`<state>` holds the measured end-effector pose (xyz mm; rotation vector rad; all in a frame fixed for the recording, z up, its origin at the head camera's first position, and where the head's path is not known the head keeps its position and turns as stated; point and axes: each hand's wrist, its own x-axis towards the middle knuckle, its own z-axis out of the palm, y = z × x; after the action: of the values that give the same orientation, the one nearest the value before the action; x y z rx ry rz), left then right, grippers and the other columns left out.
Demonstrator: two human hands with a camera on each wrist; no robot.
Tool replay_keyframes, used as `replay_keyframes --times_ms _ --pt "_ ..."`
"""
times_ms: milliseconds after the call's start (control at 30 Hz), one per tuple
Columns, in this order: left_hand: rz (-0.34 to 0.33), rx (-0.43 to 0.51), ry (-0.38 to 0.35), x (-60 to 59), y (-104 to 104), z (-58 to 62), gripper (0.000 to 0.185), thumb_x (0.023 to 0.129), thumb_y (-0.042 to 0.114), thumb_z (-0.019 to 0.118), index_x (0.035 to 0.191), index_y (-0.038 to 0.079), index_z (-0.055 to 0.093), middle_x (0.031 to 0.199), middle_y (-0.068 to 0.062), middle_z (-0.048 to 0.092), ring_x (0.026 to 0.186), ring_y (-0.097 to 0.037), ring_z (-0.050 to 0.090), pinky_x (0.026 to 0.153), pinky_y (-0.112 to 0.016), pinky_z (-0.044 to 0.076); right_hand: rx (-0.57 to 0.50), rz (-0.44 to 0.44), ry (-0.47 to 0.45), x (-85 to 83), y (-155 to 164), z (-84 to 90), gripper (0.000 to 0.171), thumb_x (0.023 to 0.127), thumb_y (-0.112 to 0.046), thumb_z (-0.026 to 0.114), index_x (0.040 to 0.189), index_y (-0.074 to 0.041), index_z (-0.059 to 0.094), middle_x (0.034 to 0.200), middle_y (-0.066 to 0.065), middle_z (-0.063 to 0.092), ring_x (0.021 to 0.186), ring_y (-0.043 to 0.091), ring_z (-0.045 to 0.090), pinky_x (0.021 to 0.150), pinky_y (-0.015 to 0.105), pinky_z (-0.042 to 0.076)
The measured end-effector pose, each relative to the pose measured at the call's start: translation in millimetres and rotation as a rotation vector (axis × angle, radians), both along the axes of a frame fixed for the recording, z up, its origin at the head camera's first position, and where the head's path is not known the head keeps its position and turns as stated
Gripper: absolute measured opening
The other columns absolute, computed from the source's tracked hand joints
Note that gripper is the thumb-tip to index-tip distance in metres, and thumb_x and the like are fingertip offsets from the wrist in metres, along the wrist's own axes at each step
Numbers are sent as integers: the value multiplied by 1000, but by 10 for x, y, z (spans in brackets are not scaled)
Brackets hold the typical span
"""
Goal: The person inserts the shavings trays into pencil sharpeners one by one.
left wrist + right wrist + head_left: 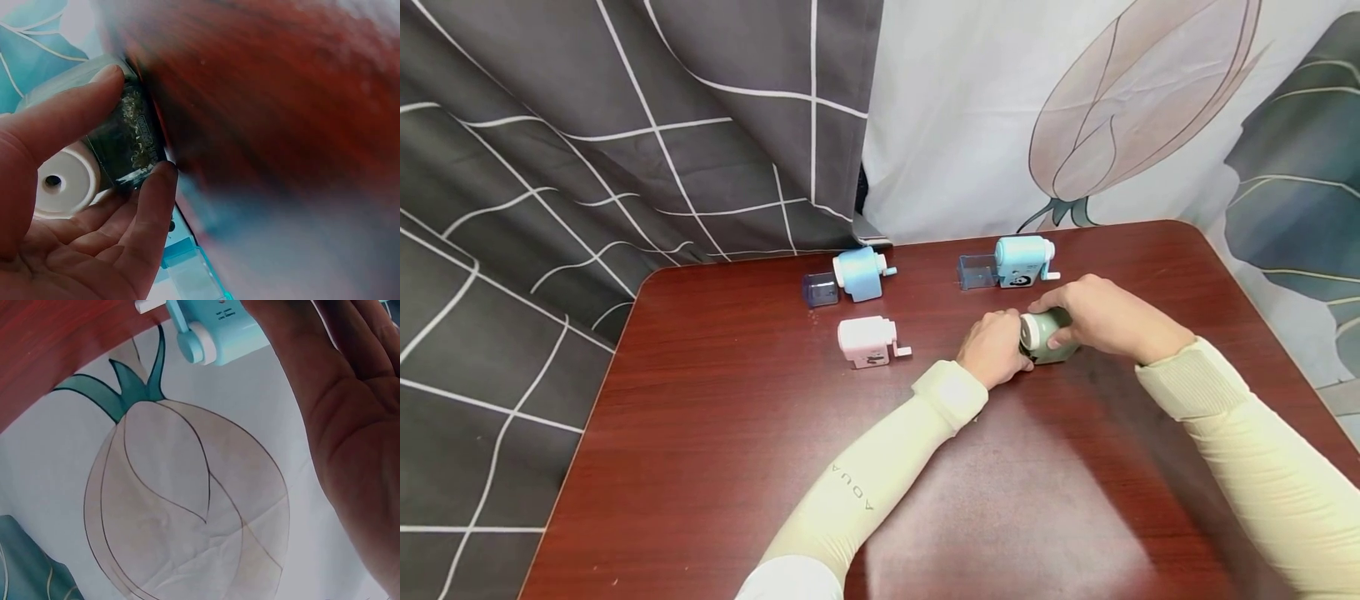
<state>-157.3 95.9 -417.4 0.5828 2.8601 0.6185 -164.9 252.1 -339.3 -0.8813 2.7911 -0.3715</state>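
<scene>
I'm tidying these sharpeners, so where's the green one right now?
In the head view, the green sharpener is right of centre, held between the left hand and the right hand, just in front of the blue panda sharpener.

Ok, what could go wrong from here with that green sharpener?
The see-through bin of the green sharpener holds shavings, which could spill if it comes out tilted or with a jerk. The right hand is close to the light-blue panda sharpener, so it might bump its crank.

Dark-red table (715, 417); on it pink sharpener (861, 340), blue sharpener (860, 273), turquoise sharpener (1018, 257).
</scene>
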Motion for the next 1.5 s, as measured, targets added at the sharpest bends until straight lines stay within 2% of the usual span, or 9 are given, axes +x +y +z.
replay_keyframes --times_ms 400,1267,1500 --pt "10 17 3 -20 20 -7 55 72 35 92 114 11 65 101 3 69 84 -12 68 74 -20 53 5 -9 -5 6 -12 14 46 67 -8 92 110 -3 75 95 7 74 80 22 65 75 45 53" --pt "38 25 -55 -60 56 -5 62 69 38 94 116 12 64 98 4 67 84 -12 64 74 -21 51 9 -17 -5 12 -13 8 47 67 -8 92 110 -4 75 94 6 73 79 21 65 74 45 53" --pt "8 34 -62 -61 27 -9 61 71 38 92 118 11 63 101 2 67 87 -11 64 76 -19 50 -1 -16 3 22 -3 7 46 67 -8 92 110 -5 75 96 7 74 81 22 65 75 45 53"
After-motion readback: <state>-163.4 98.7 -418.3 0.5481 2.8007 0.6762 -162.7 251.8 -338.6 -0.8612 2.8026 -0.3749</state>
